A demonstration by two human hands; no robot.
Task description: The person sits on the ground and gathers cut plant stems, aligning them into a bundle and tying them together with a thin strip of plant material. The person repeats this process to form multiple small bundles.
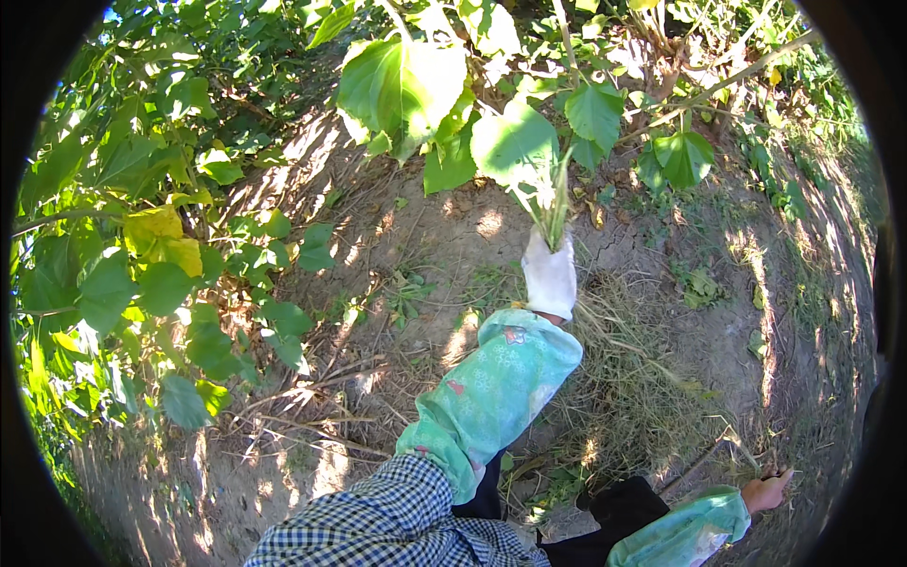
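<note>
My left hand (550, 275), in a white glove, is stretched forward and closed around a bunch of green grass blades (555, 212). The bunch points away from me, its tips beneath broad green leaves (516, 145). My bare right hand (767, 490) is low at the far right, near the ground, one finger sticking out. From it runs a thin, sharply bent tool (742, 451), apparently a sickle; its pale handle meets a darker strip angled back toward my leg. Its exact form is unclear. A heap of pulled grass (623, 383) lies between my hands.
Leafy plants (166, 290) crowd the left side, and leafy branches (755, 67) reach over the top. Dry stalks (319, 425) lie on the bare soil (439, 234) left of my arm. Small weeds (407, 290) grow ahead. My dark trouser leg (627, 507) is below the heap.
</note>
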